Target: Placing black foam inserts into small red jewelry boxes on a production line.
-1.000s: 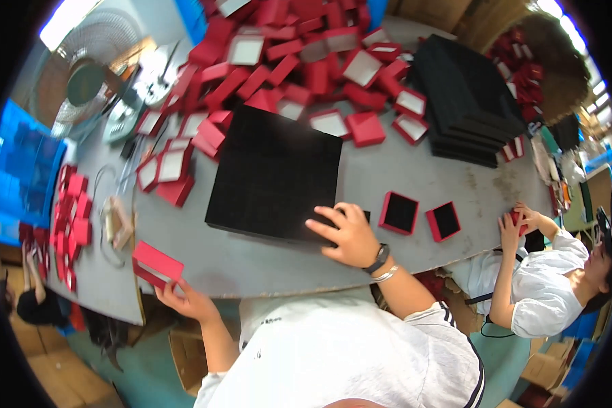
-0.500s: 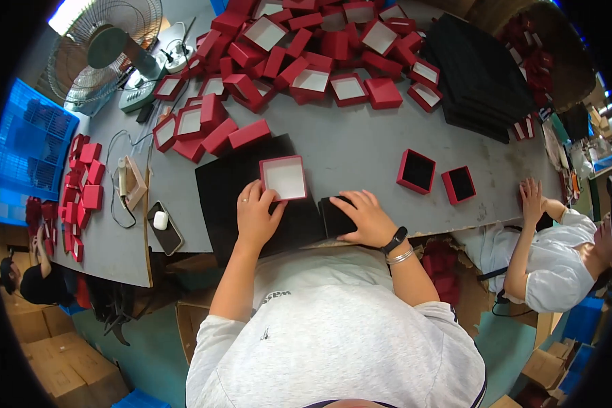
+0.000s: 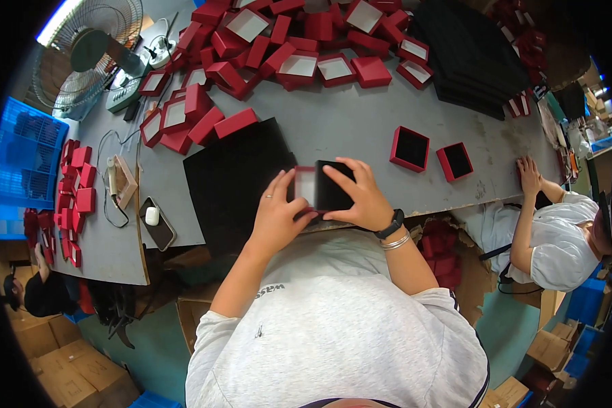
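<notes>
The open red box (image 3: 307, 186) with white inside is between the two hands, close in front of the person's body, and the black square pad (image 3: 330, 193) now covers its right part. Half a second ago these two are apart: the box is in the left hand over the black sheet (image 3: 234, 173), and the pad lies under the right hand. Now the left hand (image 3: 277, 207) holds the box by its left side, with the fingers bent narrowly, and the right hand (image 3: 367, 202) holds the pad, its thumb and fingers spread. I judge that the work is at the joining of pad and box, but the pad seems not yet seated; how deep it is, I cannot tell. To the right, on the grey surface (image 3: 306, 121), stand one red box (image 3: 409, 149) and a second red box (image 3: 454, 162), both black inside. Farther out are the pile of red boxes (image 3: 258, 51) and the black stack (image 3: 466, 61).
</notes>
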